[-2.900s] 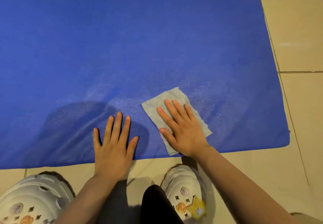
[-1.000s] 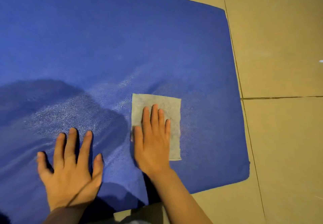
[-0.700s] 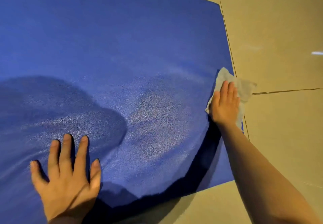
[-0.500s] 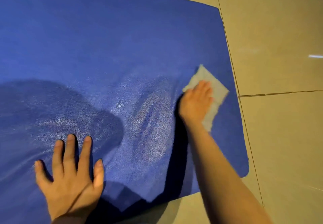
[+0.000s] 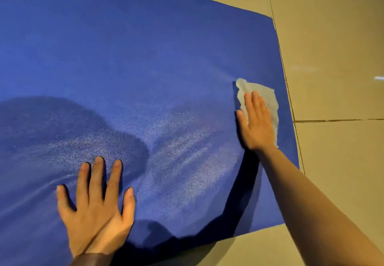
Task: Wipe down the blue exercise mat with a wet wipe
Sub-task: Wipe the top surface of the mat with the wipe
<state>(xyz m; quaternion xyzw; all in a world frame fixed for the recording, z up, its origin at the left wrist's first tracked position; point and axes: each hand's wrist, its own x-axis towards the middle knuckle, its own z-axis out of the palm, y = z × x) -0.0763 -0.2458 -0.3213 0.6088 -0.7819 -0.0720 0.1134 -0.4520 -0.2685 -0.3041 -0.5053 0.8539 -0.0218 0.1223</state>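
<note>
Beige tile at the near edge: the floor (image 5: pixel 249 251) shows in a strip below the mat's near border, crossed by the dark shadow of the right forearm.
Left hand: the left hand (image 5: pixel 97 209) lies flat on the mat close to its near edge, fingers straight and spread wide, palm down, holding nothing.
Shadow: a broad dark patch falls across the mat just beyond and left of the left hand.
Damp streaks: pale, shiny smears mark the textured surface between the two hands.
Right hand: the right hand (image 5: pixel 256 125) reaches farther out, fingers straight and close together, pressing flat on the wipe; the forearm comes in from the lower right.
Wipe: the wet wipe (image 5: pixel 268 96), pale grey and crumpled at its far left corner, lies under the right hand, near the mat's right edge but fully on it.
Mat: the blue exercise mat (image 5: pixel 145 47) fills most of the view, flat on the floor, its far right corner visible.
Far floor: more beige tiles with dark grout lines run beyond and to the right.
</note>
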